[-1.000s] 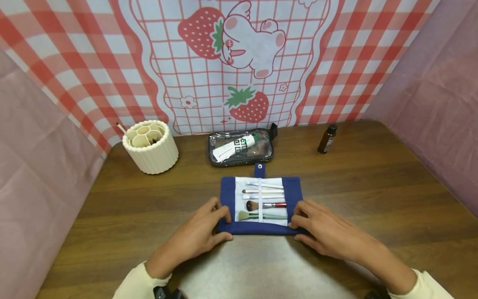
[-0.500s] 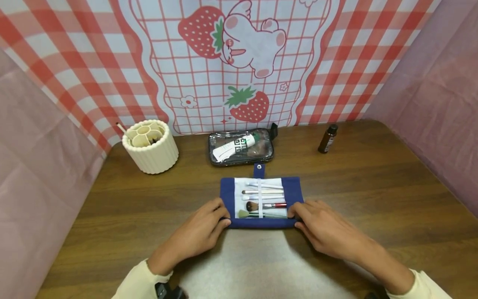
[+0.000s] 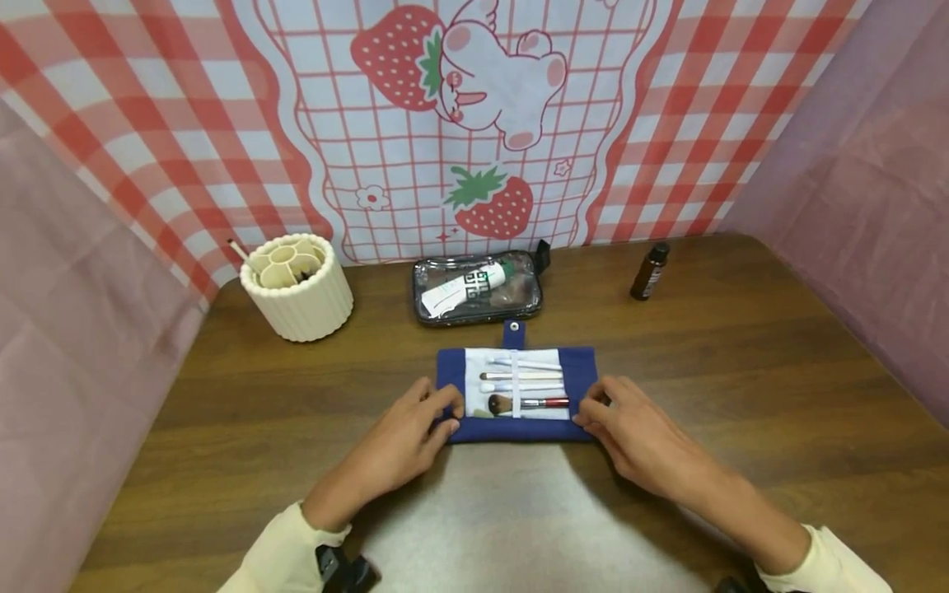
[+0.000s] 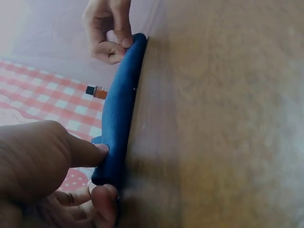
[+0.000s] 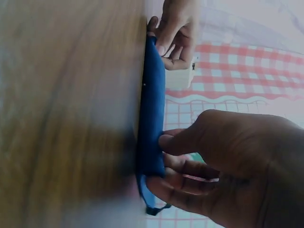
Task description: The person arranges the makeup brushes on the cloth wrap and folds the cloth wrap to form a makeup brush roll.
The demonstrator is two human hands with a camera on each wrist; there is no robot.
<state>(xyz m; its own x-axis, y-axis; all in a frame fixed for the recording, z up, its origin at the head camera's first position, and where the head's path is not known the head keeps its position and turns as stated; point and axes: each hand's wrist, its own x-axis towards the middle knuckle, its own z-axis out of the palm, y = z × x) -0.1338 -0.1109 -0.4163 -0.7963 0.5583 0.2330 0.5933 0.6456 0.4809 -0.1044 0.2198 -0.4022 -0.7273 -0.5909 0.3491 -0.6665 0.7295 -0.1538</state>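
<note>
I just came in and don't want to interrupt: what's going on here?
A person is handling a blue brush roll on the table, the left hand and right hand pinching opposite ends of its rolled-up near edge. The rest lies flat and open, with brushes showing under a white strap. Farther back are a cream cup, a clear pouch and a dark bottle.

Brush roll (image 3: 511,430) on table (image 3: 741,371), brushes (image 3: 544,403) inside; pouch (image 3: 482,318) behind roll, tube (image 3: 461,291) in pouch; holder (image 3: 306,309) left of pouch, bottle (image 3: 649,273) right.
</note>
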